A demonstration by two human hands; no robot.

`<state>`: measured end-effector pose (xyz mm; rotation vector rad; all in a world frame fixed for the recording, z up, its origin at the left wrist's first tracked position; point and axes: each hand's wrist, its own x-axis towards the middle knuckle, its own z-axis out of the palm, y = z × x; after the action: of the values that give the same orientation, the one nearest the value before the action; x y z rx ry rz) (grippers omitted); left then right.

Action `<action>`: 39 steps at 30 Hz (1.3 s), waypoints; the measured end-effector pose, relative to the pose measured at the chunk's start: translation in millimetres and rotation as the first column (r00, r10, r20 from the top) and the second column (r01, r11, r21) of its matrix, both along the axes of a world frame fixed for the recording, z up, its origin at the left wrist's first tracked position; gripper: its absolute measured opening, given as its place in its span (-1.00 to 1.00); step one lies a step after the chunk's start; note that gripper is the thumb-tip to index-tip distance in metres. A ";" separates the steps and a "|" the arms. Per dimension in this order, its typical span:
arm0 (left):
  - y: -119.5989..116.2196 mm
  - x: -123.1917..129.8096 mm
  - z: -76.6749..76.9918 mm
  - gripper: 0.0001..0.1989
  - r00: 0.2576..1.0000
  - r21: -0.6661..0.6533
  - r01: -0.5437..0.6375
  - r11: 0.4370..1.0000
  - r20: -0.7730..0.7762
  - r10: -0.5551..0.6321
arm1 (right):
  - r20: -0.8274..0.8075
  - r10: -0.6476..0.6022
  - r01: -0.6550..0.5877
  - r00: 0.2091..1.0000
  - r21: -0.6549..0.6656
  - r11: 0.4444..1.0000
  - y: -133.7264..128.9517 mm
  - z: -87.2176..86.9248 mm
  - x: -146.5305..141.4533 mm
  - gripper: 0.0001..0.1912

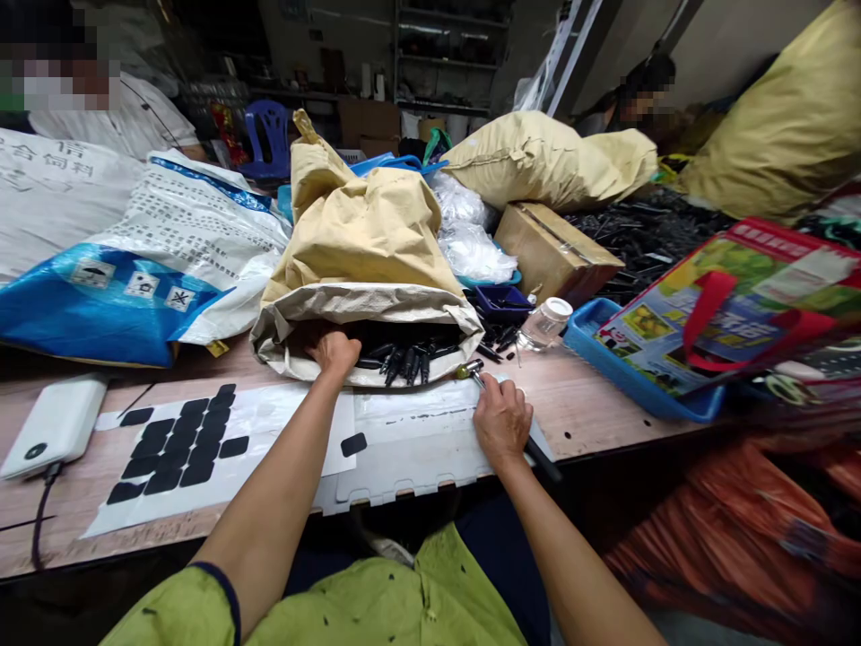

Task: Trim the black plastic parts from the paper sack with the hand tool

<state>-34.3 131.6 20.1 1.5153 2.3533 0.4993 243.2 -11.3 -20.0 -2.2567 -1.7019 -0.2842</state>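
My left hand [336, 353] reaches into the mouth of a tan woven sack [377, 233] lying on the table. Its fingers are mostly hidden in the dark opening, so what they hold, if anything, does not show. Beside it, several glossy black pen-shaped plastic parts [407, 361] lie at the sack's lip. My right hand [503, 417] is closed around a small hammer [543, 461], its metal and yellowish head pointing toward the sack and its black handle end sticking out below the hand. Under the right hand lies a pale flat board [417, 449].
A white sheet with black rounded patches [185, 440] and a white power bank [57, 426] lie left. A blue-white sack [154, 269] stands behind them. On the right are a clear jar [546, 323], a cardboard box [555, 251] and a blue tray [625, 381] with a colourful bag. Two people are beyond.
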 end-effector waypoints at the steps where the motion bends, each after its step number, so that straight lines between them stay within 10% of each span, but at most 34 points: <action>1: -4.7 -0.9 0.2 -0.75 1.000 0.012 -0.014 1.000 -0.019 0.015 | -0.002 -0.001 0.001 1.000 -0.001 1.000 0.1 0.0 0.0 -0.65; 6: -49.0 0.4 6.1 -0.76 0.998 0.272 0.053 0.961 -0.055 -0.039 | -0.017 -0.005 0.005 1.000 0.004 1.000 0.4 -0.6 -0.1 -0.65; 9: -88.9 6.5 8.9 -0.83 0.963 0.412 0.227 0.883 0.041 -0.267 | -0.019 -0.005 0.005 1.000 0.015 1.000 0.5 -1.4 -0.1 -0.65; 15: -145.1 21.3 -10.1 -0.87 0.650 0.408 0.651 0.640 0.136 -0.748 | -0.024 0.001 -0.001 1.000 0.015 1.000 0.8 -3.1 0.3 -0.65; 21: -143.2 30.4 -37.6 -0.82 0.669 0.347 0.655 0.671 0.147 -0.729 | -0.030 -0.007 0.007 1.000 0.017 1.000 -0.4 -1.5 -0.2 -0.65; 33: -138.8 31.2 -35.7 -0.88 0.723 0.331 0.592 0.735 0.184 -0.666 | -0.244 -0.024 0.067 0.970 0.172 0.983 -10.0 13.6 -0.3 -0.64; 39: -137.1 32.1 -37.3 -0.84 0.730 0.292 0.595 0.749 0.194 -0.655 | -0.541 0.309 -0.146 0.782 0.322 0.935 -40.9 41.4 -24.9 -0.61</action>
<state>-2.2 -5.5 -17.2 2.0458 1.4595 0.7385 218.3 -52.2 21.4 -1.6721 -1.4670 0.2191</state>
